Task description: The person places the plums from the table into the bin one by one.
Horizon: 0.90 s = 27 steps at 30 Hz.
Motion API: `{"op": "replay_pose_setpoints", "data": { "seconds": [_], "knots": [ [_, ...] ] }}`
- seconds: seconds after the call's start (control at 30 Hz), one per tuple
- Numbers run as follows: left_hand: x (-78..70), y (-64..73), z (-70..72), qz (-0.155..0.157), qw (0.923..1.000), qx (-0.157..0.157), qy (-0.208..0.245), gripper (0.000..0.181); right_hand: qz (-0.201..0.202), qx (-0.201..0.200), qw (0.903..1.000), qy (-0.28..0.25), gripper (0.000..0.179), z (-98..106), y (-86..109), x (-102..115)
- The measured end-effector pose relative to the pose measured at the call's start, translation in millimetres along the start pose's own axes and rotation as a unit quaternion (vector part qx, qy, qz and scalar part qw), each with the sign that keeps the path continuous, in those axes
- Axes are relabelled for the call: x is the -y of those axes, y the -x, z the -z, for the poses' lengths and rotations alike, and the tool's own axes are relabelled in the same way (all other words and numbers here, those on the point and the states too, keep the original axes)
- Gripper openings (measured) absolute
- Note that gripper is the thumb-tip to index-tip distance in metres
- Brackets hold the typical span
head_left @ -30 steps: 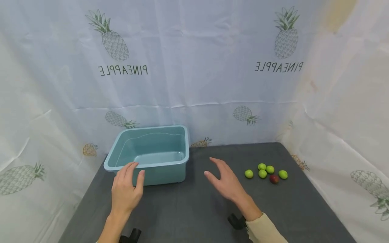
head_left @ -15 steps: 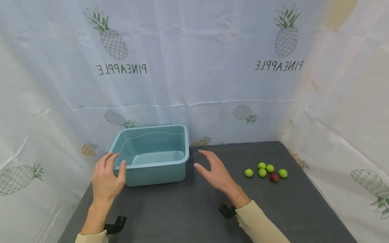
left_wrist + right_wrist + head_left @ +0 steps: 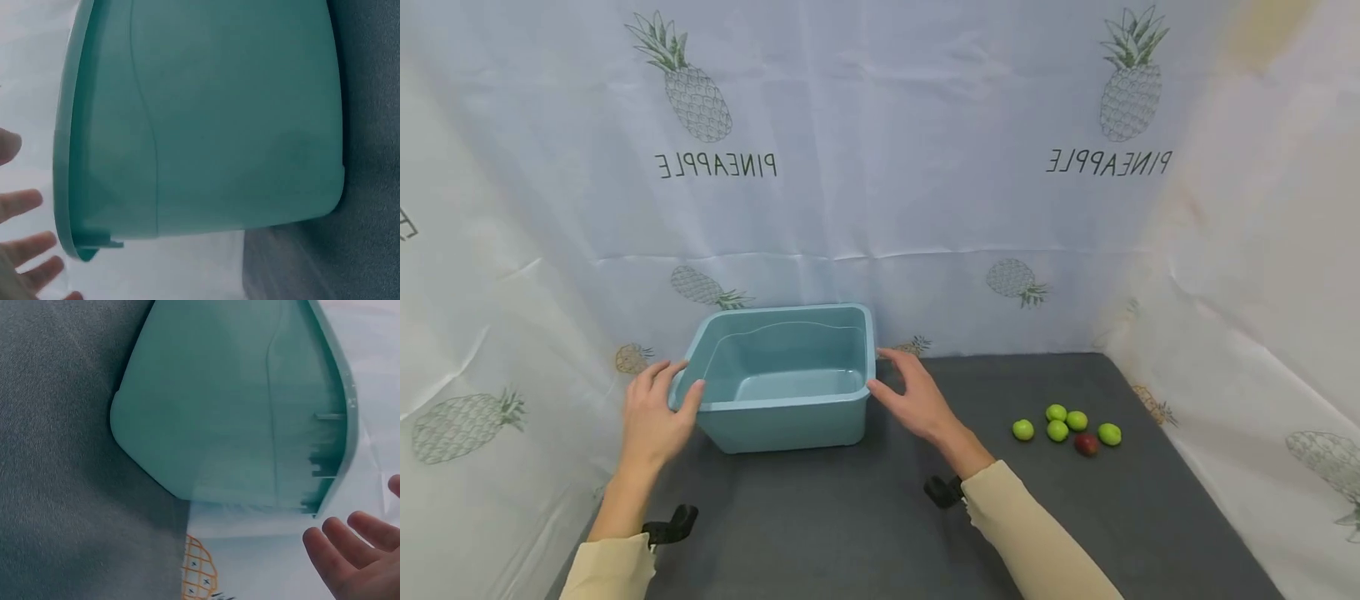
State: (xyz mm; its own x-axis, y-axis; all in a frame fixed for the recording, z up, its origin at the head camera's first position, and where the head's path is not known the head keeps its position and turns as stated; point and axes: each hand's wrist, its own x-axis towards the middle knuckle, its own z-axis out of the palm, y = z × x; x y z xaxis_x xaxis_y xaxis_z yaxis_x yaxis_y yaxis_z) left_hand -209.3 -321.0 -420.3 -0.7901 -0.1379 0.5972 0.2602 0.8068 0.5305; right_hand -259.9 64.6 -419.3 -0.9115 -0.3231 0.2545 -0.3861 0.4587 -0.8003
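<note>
A light blue-green plastic basin [image 3: 782, 425] stands upright on the dark table, and its inside shows no contents in the head view. At the basin's left front corner is my left hand [image 3: 655, 417], thumb and fingers spread. The left wrist view shows its fingers [image 3: 28, 247] beside the rim, with a gap between. My right hand [image 3: 917, 404] is at the basin's right side, thumb close to the rim. From the right wrist, the fingers [image 3: 356, 544] look extended just off the rim; whether the thumb touches it, I cannot tell.
Several green round fruits [image 3: 1057, 431] and one dark red fruit [image 3: 1086, 444] lie on the right of the dark table [image 3: 820, 525]. A white pineapple-print curtain [image 3: 925, 167] hangs behind and along both sides. Black wrist mounts [image 3: 672, 527] sit under the forearms.
My left hand has moved left to the basin's corner. My right hand has moved left and forward to the basin's right side. The fruits have not been moved.
</note>
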Motion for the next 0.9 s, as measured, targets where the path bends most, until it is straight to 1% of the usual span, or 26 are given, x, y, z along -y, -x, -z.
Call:
{"op": "replay_pose_setpoints", "data": {
  "seconds": [0.07, 0.17, 0.23, 0.33, 0.4, 0.47, 0.53, 0.57, 0.67, 0.73, 0.77, 0.8, 0.83, 0.9],
  "knots": [
    [3.0, -3.8, 2.5, 0.022, 0.9992, 0.031, 0.007, 0.048, -0.007, 0.007, 0.9997, -0.022, 0.064, -2, -3.7, -1],
    [8.8, -8.9, 5.8, 0.061, 0.9948, 0.071, 0.039, 0.054, -0.023, 0.019, 0.9984, -0.049, 0.065, -7, -9.4, -3],
    [12.5, -11.2, 7.7, 0.091, 0.9885, 0.100, 0.067, 0.059, -0.034, 0.023, 0.9973, -0.061, 0.065, -10, -12.7, -4],
    [17.9, -13.3, 9.4, 0.133, 0.9750, 0.144, 0.105, 0.065, -0.047, 0.026, 0.9961, -0.071, 0.066, -14, -16.6, -5],
    [20.7, -14.1, 9.8, 0.157, 0.9645, 0.169, 0.129, 0.068, -0.047, 0.027, 0.9957, -0.075, 0.065, -16, -18.9, -6],
    [23.8, -16.8, 8.4, 0.176, 0.9548, 0.185, 0.152, 0.070, -0.044, 0.025, 0.9959, -0.075, 0.065, -17, -21.8, -6],
    [27.8, -18.9, 6.6, 0.195, 0.9430, 0.202, 0.179, 0.071, -0.044, 0.026, 0.9958, -0.076, 0.065, -19, -24.5, -8],
    [30.1, -19.8, 5.6, 0.208, 0.9348, 0.210, 0.197, 0.071, -0.045, 0.028, 0.9956, -0.078, 0.066, -20, -25.7, -9],
    [37.8, -22.1, 2.0, 0.240, 0.9036, 0.233, 0.267, 0.070, -0.060, 0.037, 0.9931, -0.094, 0.069, -22, -28.1, -14],
    [43.1, -22.5, 0.3, 0.252, 0.8855, 0.243, 0.306, 0.068, -0.072, 0.047, 0.9892, -0.119, 0.070, -24, -28.2, -18],
    [45.7, -22.5, 0.0, 0.254, 0.8783, 0.246, 0.322, 0.067, -0.077, 0.057, 0.9861, -0.136, 0.070, -24, -29.1, -20],
    [47.9, -22.5, 0.1, 0.253, 0.8736, 0.249, 0.334, 0.066, -0.082, 0.065, 0.9827, -0.153, 0.071, -24, -29.3, -21],
    [50.1, -22.7, 0.5, 0.250, 0.8704, 0.251, 0.342, 0.066, -0.086, 0.072, 0.9792, -0.169, 0.071, -25, -29.6, -22],
    [54.2, -23.4, 2.4, 0.244, 0.8662, 0.257, 0.352, 0.065, -0.087, 0.085, 0.9727, -0.198, 0.071, -25, -30.9, -24]
  ]
}}
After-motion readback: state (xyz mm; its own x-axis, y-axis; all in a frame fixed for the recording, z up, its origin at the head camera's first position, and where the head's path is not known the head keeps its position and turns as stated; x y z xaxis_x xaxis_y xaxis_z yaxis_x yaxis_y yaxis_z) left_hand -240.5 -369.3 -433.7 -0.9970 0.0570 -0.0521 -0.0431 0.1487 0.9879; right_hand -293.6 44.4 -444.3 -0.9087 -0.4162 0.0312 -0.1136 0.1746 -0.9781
